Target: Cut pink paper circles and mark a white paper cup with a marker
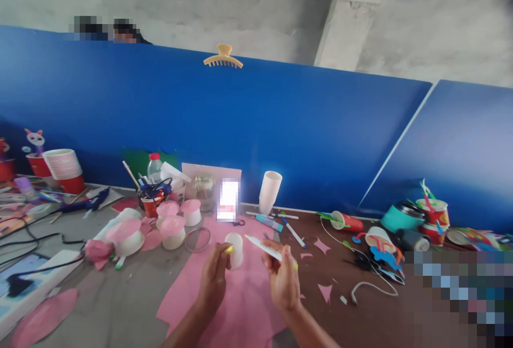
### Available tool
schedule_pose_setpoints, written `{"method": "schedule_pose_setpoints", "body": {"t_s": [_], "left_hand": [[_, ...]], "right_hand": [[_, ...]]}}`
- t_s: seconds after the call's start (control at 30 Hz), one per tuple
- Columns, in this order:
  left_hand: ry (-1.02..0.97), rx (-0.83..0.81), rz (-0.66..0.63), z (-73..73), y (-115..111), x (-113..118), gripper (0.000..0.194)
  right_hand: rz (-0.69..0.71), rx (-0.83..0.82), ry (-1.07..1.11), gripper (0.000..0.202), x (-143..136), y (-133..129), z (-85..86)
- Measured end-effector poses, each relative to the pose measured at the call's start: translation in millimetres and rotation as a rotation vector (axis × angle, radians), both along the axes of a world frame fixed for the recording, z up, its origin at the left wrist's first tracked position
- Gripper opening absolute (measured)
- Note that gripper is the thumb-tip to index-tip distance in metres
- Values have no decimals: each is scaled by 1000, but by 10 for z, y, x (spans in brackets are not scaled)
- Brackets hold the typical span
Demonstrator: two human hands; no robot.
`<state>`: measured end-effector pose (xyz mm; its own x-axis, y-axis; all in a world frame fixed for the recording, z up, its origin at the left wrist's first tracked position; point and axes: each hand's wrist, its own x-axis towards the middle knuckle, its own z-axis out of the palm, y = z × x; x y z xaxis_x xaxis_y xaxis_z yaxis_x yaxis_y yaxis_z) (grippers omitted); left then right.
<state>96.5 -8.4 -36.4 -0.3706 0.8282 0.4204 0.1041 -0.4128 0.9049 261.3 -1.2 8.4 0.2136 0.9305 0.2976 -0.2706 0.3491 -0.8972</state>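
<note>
My left hand [214, 273] is closed, with a small yellow marker cap [230, 249] pinched at its fingertips. Right beside those fingertips is a small white paper cylinder [237, 256]; whether the hand also touches it I cannot tell. My right hand [282, 276] grips a white marker [264, 247] with a yellow tip, uncapped and pointing left toward the cylinder. Both hands are over pink paper [240, 305]. At its far edge a phone [228, 201] with a bright screen stands upright.
Several white cups with pink discs [173, 230] stand left, near a glass jar [203, 193]. A white tube [270, 190] stands by the blue partition [280, 123]. Pens [294, 232] and pink scraps [325, 292] lie right. A power strip [36, 289] and cables lie far left.
</note>
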Motion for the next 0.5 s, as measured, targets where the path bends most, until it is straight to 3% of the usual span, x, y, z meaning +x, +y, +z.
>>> {"method": "schedule_pose_setpoints", "body": {"t_s": [0.2, 0.37, 0.5], "left_hand": [[-200, -82, -32, 3, 5, 13, 55], [-670, -201, -246, 154, 60, -48, 59], [-841, -197, -385, 251, 98, -134, 56]], "right_hand": [[33, -51, -39, 76, 3, -43, 27], [52, -32, -18, 76, -28, -89, 99], [62, -45, -28, 74, -45, -139, 128]]}}
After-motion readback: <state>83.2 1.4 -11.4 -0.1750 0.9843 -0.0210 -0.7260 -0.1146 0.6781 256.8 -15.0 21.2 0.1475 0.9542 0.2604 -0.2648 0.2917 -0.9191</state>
